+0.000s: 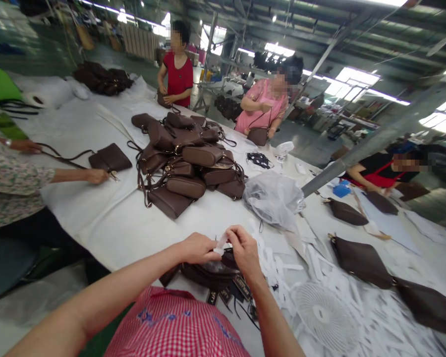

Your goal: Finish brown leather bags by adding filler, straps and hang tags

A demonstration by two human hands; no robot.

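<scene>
Between my two hands is a small strip of white paper (221,241). My left hand (199,247) pinches its lower end, and my right hand (243,245) grips the upper end with thumb and fingers. Just beneath them lies a dark brown bag (208,275), close to my checked apron and partly hidden by my hands. Black tags with gold lettering (241,286) lie at its near side, with thin black cords around them.
A heap of brown bags (186,158) fills the table's middle. Right of it are a clear plastic bag (273,196), white paper strips (282,277) and a fan (323,315). A metal post (342,163) slants across. Co-workers handle bags around the table.
</scene>
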